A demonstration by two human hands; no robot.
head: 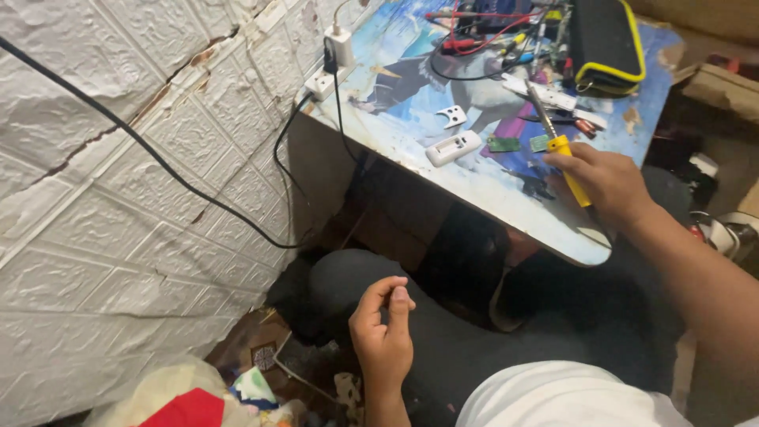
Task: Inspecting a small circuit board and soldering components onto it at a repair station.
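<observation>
**Soldering iron in one hand, something tiny pinched in the other**

So the right hand [605, 178] is wrapped closed around the yellow handle of a soldering iron [563, 150], fingers curled over it, with the metal tip pointing up and away across the tabletop [474, 186]. The hand sits at the near edge of the tabletop, and the iron's shaft runs out over two little green circuit boards [504, 144], which lie just beside the handle.

The left hand [383, 332] is down low over the lap, well apart from the tabletop. Thumb and forefinger are brought together in a pinch, the other fingers loosely curled. Can't tell if there's anything between the fingertips; if there is, it's too small to make out.

Left of the boards on the tabletop there's a white plastic casing [453, 148] lying flat, and a smaller white plastic piece [453, 116] a bit further back. At the far end sits a black pouch with yellow trim [605, 39], next to a tangle of red and black wires [474, 35]. A white power strip with a charger [336, 55] plugged in sits at the tabletop's left corner against the white embossed wall [118, 221], with a black cable [158, 158] running across it.
</observation>
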